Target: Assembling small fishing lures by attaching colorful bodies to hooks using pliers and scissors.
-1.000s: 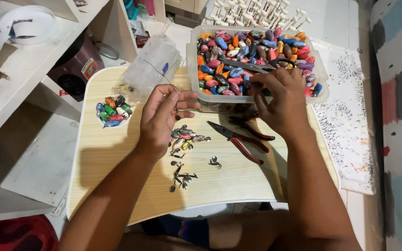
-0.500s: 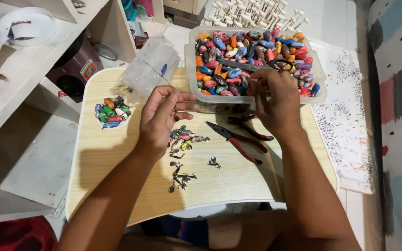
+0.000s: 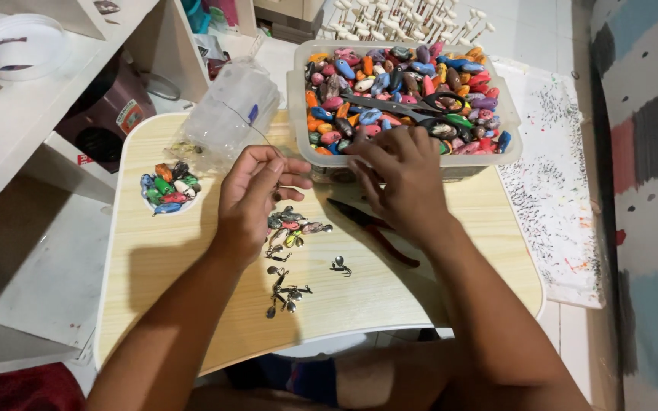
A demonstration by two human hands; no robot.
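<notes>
Clear crumpled bag [image 3: 231, 114] (tabletop's far-left corner)

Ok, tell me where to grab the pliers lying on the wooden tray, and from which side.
Probably take the pliers by the red handles, coming from above on the right. They lie flat on the wooden tray, dark jaws pointing upper left, handles running lower right. The right hand hovers over their middle, and the handle end looks clear of it.

Both forearms come in from the bottom, angled toward each other. Left hand [image 3: 249, 194] is curled up, fingertips pinched together. Right hand [image 3: 405, 179] is palm down, fingers spread forward and slightly bent.
</notes>
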